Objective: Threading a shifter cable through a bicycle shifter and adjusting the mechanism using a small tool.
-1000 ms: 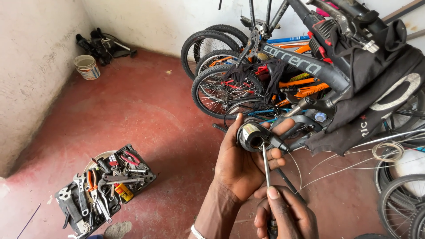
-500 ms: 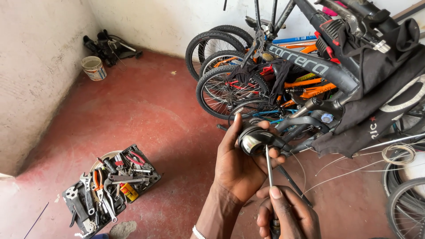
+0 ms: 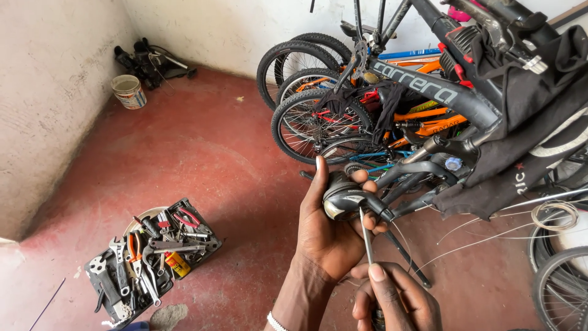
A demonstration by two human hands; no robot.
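The left hand (image 3: 331,236) is wrapped around a grey shifter (image 3: 344,197) on the end of a black handlebar (image 3: 422,167), palm turned up toward us, thumb lying along the shifter's left side and fingers curled over its right. The right hand (image 3: 395,300), low at the bottom edge, is closed on the handle of a thin screwdriver (image 3: 365,236); its shaft runs up and meets the shifter's underside, just beside the left fingers. A white bracelet (image 3: 277,321) shows at the left wrist.

The shifter sits out in front of a black bike frame (image 3: 447,98) that crosses the upper right, with a black cloth (image 3: 527,135) draped over it. Bare cables (image 3: 490,236) trail from the bar area toward the right, ending near a small coil of wire (image 3: 554,214). Behind the frame, more bikes lean in a row against the white wall (image 3: 202,24), their wheels (image 3: 312,122) overlapping, orange tubes (image 3: 429,119) showing between them.

On the red floor (image 3: 184,147), lower left, lies a black tool tray (image 3: 150,260) crowded with spanners, pliers with red and orange grips, and a small yellow can; it is well apart from both hands. In the far corner stands a white bucket (image 3: 128,92), and just beside it a heap of black parts (image 3: 150,61) against the wall. Another wheel (image 3: 560,288) shows at the lower right edge.
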